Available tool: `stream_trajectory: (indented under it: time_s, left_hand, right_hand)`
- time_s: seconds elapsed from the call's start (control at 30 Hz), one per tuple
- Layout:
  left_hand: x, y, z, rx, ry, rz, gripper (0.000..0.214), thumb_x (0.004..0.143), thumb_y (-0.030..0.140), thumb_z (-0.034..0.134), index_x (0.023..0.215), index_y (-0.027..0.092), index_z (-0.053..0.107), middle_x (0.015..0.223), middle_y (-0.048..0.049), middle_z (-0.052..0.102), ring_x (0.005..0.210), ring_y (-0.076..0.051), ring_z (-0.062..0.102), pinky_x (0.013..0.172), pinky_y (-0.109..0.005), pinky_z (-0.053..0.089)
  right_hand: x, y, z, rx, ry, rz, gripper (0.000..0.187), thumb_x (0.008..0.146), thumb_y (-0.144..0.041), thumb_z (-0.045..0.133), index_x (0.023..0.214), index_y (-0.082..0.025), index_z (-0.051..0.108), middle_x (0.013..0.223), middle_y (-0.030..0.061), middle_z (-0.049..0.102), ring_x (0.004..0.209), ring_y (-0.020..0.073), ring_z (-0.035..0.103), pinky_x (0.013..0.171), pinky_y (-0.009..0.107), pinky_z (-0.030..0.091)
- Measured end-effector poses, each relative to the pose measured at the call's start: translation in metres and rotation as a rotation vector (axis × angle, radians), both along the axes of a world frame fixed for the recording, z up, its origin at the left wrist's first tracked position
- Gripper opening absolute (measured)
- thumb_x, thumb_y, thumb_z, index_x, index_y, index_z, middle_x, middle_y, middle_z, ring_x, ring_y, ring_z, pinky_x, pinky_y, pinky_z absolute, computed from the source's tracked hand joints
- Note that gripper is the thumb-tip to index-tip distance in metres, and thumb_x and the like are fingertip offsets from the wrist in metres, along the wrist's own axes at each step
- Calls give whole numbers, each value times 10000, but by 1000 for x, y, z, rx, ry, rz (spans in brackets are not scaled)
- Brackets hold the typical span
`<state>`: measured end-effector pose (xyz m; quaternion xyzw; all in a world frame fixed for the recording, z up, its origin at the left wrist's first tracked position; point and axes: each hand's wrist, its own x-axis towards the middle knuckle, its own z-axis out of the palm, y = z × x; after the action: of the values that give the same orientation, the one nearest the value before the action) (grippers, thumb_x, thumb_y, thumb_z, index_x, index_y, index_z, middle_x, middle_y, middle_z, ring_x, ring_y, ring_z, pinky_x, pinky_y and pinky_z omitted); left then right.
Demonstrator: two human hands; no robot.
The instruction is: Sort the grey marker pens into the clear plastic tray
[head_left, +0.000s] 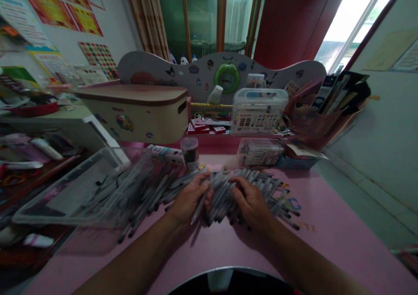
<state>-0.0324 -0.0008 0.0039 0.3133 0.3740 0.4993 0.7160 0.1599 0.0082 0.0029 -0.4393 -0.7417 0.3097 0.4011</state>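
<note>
A pen (200, 208) slants downward from my left hand (191, 197), which is closed around it. My right hand (250, 201) hovers at the near side of a loose pile of pens (222, 199). Its fingers are partly curled, with a small gap between thumb and forefinger, and I see nothing held there. The pens in the pile look greyish and clear with dark ends, blurred by motion. More pens (155, 194) lie in a row left of my left hand, beside a clear plastic tray (48, 218) that also holds several.
A round clear tub (189, 151) and a clear box (259, 151) stand behind the pens on the pink table (225, 251). Farther back are a lidded storage bin (146, 118), a handled clear case (257, 112) and a green clock (227, 77). A blue box (298, 162) sits at right.
</note>
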Motion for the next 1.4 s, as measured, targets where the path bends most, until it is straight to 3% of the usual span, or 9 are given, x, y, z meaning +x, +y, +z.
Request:
stream_trajectory:
  time_s: [0.17,0.3,0.5,0.63,0.83,1.03,1.13,1.23,1.4]
  left_hand:
    - [-2,-6,-3,-53,-182,-381,265,824,329,678,953,227,471,534,77,460,370,-44,316,394,-149,235]
    - [-3,-8,-4,-69,-245,-456,190,844,302,659,916,212,508,525,62,460,365,-37,292,385,-141,218]
    - [1,-10,-2,-77,-296,-273,124,827,240,673,901,173,600,576,20,550,418,-55,436,417,-149,342]
    - [6,-11,2,-18,-174,-68,242,724,110,738,953,150,671,766,-40,684,622,-102,626,605,-200,518]
    - [12,-8,-1,42,7,214,204,787,294,742,902,125,730,840,-71,726,765,-148,683,664,-216,569]
    - [10,-3,1,-1,-45,239,249,720,329,804,831,117,732,794,-82,754,732,-157,714,654,-204,576]
    - [10,-4,1,-1,-49,225,268,699,338,821,822,117,732,795,-81,760,721,-156,718,652,-202,578]
    - [11,-5,0,17,-42,220,276,695,346,824,823,120,733,815,-81,763,737,-162,722,661,-210,581]
    - [11,-5,1,11,-37,219,265,700,342,819,814,120,730,792,-78,759,730,-158,720,662,-206,576]
  right_hand:
    - [-1,1,-1,-180,126,90,233,976,-366,419,968,-198,581,721,-23,512,667,148,513,628,260,401]
    - [-1,2,-7,-344,241,194,404,967,-485,436,696,-193,509,638,-25,476,591,132,467,556,247,373]
    - [-7,4,-10,-594,548,162,401,832,-541,623,680,-187,510,536,-70,360,453,75,286,406,201,220]
    - [-8,6,-4,-717,694,50,408,768,-510,679,635,-207,439,480,-104,288,397,54,188,372,201,132]
    - [-6,6,-4,-653,619,50,386,788,-505,666,661,-206,458,521,-88,332,428,67,255,394,198,178]
    - [-6,1,-8,-410,542,118,277,769,-356,712,972,-231,572,776,-31,506,647,121,470,564,218,379]
    - [-4,4,-11,-434,467,119,222,876,-438,584,867,-217,562,695,-36,471,564,114,400,508,227,315]
    - [-2,5,-12,-409,303,94,416,957,-484,429,657,-202,486,605,-34,404,541,119,354,497,243,279]
    - [-5,2,-7,-369,421,107,228,833,-418,633,850,-220,521,749,-31,477,638,128,438,567,235,355]
